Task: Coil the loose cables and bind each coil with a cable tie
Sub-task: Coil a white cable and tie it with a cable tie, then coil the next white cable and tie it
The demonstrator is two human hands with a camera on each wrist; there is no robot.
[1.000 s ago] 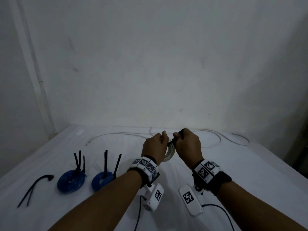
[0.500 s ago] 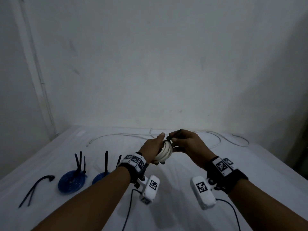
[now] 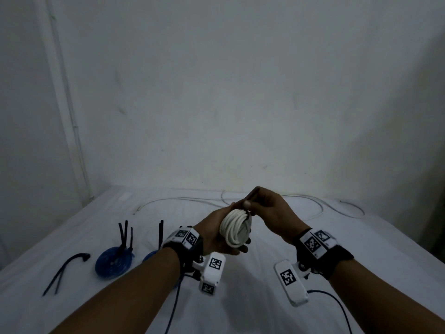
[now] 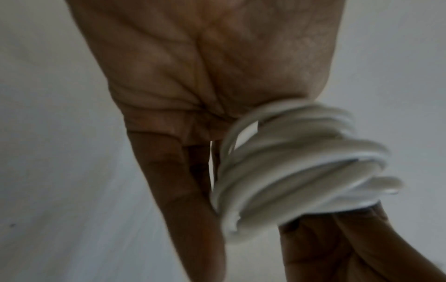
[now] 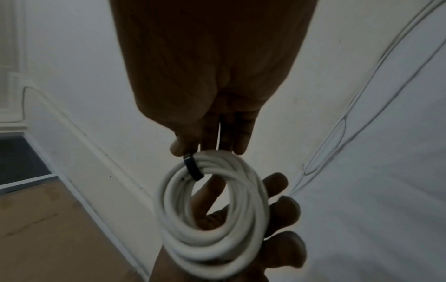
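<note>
My left hand [image 3: 216,235] grips a white cable coil [image 3: 236,229] above the bed, palm turned up, with fingertips [image 5: 287,208] curled round its far rim. A black cable tie [image 5: 192,167] is looped round the top of the coil [image 5: 212,209]. My right hand [image 3: 267,208] pinches the tie's tail [image 3: 250,197] just above the coil. In the left wrist view the coil [image 4: 289,171] lies blurred against my palm. A loose white cable [image 3: 313,208] trails across the far side of the bed.
Two blue coils with black ties sticking up lie at the left: one [image 3: 114,262] in full view, the other [image 3: 149,256] half hidden by my left forearm. Two loose black ties [image 3: 65,268] lie further left. White sheet [image 3: 240,309], wall close behind.
My left hand has turned palm up, so the white coil now faces me. My right hand has shifted to the coil's top and draws the black tie's tail upward.
</note>
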